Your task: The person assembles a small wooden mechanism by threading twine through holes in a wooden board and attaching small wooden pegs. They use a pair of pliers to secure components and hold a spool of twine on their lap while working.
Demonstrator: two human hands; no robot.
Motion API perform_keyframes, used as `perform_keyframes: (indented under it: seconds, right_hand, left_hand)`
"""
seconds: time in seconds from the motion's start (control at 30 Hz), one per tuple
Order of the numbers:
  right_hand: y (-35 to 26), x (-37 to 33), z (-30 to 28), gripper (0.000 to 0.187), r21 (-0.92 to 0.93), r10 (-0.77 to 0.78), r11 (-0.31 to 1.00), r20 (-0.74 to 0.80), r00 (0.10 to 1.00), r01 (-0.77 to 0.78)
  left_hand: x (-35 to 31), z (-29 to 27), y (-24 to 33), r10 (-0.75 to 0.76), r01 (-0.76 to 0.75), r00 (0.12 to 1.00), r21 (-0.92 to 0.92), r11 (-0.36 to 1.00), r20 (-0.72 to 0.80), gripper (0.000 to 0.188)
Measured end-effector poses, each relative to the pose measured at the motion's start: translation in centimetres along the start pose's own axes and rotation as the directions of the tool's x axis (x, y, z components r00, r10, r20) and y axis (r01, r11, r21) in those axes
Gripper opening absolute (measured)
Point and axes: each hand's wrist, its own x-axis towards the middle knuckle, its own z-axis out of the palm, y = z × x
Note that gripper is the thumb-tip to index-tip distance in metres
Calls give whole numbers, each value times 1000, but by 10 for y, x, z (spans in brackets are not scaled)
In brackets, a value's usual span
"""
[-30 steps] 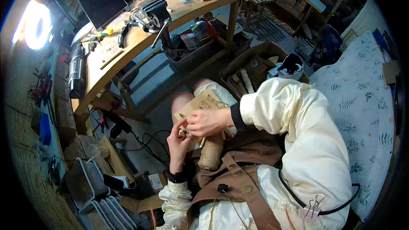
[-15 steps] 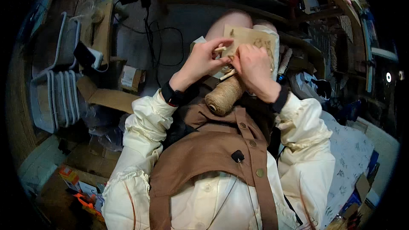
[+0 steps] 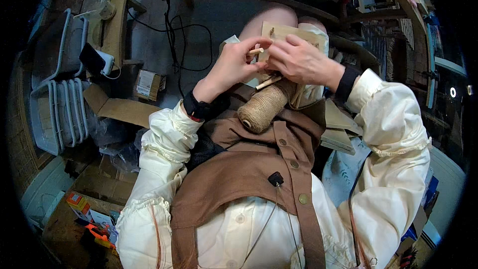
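My left hand (image 3: 234, 65) is closed around a short pale wooden dowel (image 3: 255, 52), whose end pokes out between thumb and fingers. Close against it, my right hand (image 3: 303, 62) is bent with its fingertips pinched together. What those fingertips grip is hidden behind the fingers. A spool of brown twine (image 3: 263, 108) lies on its side in my lap, just below both hands. Another thin wooden stick (image 3: 269, 81) rests at the spool's upper end. Beyond the hands, a tan board or sheet (image 3: 281, 30) with small dark marks lies over my knees, partly covered by my right hand.
Grey plastic baskets (image 3: 55, 114) stand at the left beside an open cardboard flap (image 3: 124, 113). A phone (image 3: 92, 62) with a white block sits above them. Black cables (image 3: 172, 30) cross the floor. Flat tan boards (image 3: 341, 129) lie right of my lap.
My right forearm has swung outward to the right, and the right hand has turned flatter and risen slightly. My left hand stays nearly in place with the dowel. The flat boards at right have come into sight.
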Motion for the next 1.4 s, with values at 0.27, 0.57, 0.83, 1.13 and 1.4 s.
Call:
perform_keyframes:
  seconds: [0.27,0.57,0.83,1.13,1.4]
  right_hand:
    - [-74,19,17,10,97,847,532,-76,526,-841]
    - [-73,13,14,9,32,797,604,-62,601,-797]
    - [-69,16,7,10,-151,703,696,-50,709,-702]
    - [-78,27,13,8,-189,790,582,-99,605,-791]
    - [-88,45,20,9,-210,934,316,-103,343,-925]
  left_hand:
    - [0,7,-11,47,-48,997,-19,999,-59,49]
    - [-1,3,-2,-38,38,999,-33,999,1,46]
    - [-2,6,-9,-9,7,999,-45,999,-31,48]
    - [-1,8,-6,30,-32,996,-30,999,-83,49]
    - [0,11,-12,60,-66,992,-49,997,-111,49]
